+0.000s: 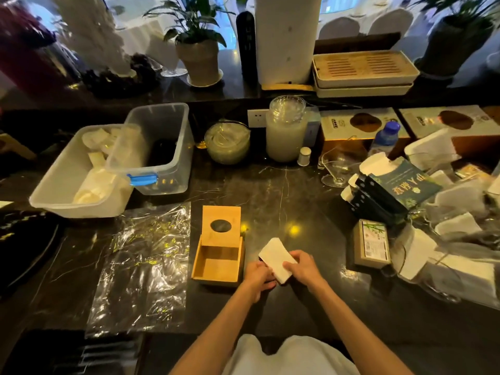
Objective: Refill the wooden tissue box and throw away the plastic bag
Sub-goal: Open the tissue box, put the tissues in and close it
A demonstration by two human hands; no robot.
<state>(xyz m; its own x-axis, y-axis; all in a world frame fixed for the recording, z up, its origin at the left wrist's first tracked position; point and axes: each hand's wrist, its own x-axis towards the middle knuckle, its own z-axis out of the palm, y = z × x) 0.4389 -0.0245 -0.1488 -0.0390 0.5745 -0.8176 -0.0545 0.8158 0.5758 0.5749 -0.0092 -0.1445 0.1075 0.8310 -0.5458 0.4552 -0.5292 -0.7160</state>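
Both hands grasp a white stack of tissues just right of the wooden tissue box. The left hand curls its fingers around the stack's near left edge; the right hand pinches the near right end. The box stands open and looks empty, its sliding lid, with an oval hole, pushed to the far side. Left of the box a clear plastic bag lies flat on the dark marble counter.
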